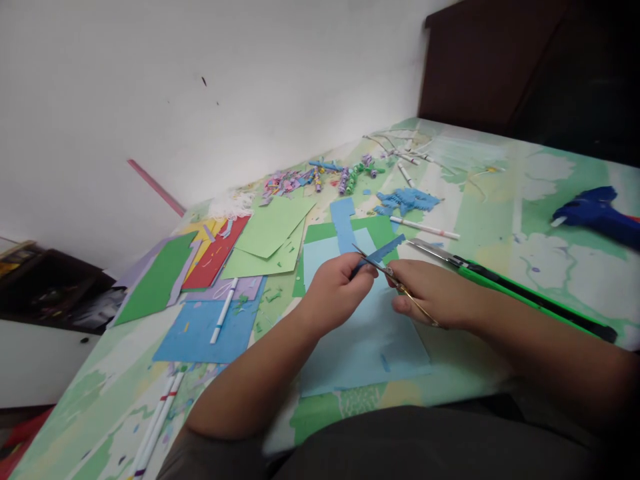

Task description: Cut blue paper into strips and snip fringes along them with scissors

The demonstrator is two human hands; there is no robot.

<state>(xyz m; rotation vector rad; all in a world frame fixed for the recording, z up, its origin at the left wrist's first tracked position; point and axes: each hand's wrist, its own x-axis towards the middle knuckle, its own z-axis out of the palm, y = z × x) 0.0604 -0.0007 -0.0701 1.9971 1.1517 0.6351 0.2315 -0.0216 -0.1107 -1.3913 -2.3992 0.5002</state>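
Between the thumb and fingers of my left hand [340,290] is a strip of blue craft foam [387,249] with a notched edge. My right hand [435,291] is closed around gold-handled scissors [417,305], whose blades cross the strip close to my left fingertips. Both hands are above a light blue sheet [360,353] that carries a small blue scrap [385,362]. Just beyond them a larger blue foam piece [343,223] lies over a green sheet. A green utility knife [530,292] with its blade out lies beside my right forearm.
A blue glue gun [597,212] lies at the right. Fringed blue pieces [407,200], white markers [425,228] and colourful scraps [287,184] cover the far side. Green sheets [273,227], a red sheet [216,257] and a blue sheet [200,330] spread leftward. A white wall [200,120] borders the table.
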